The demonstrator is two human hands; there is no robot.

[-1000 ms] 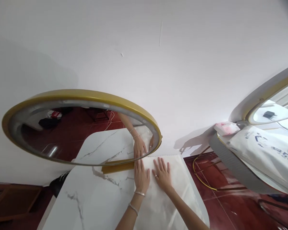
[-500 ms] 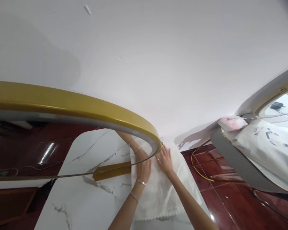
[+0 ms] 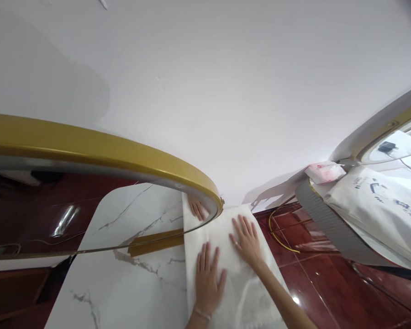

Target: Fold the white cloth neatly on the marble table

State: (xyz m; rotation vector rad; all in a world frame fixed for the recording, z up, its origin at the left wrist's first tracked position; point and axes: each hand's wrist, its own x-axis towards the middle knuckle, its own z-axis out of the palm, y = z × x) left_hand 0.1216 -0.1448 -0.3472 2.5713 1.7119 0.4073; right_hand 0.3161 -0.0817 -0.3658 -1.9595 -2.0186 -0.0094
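The white cloth is pressed flat on the marble table beside the mirror. Left hand and right hand are laid palm-down, fingers spread, gripping nothing, apparently to keep it smooth.

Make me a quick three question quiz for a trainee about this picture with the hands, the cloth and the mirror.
1. True or false: both hands lie flat, palms down, on the white cloth.
2. Which hand is nearer the gold-framed mirror? A. left hand B. right hand
3. What does the white cloth lie on?

Key
1. True.
2. B.
3. The white marble-patterned table.
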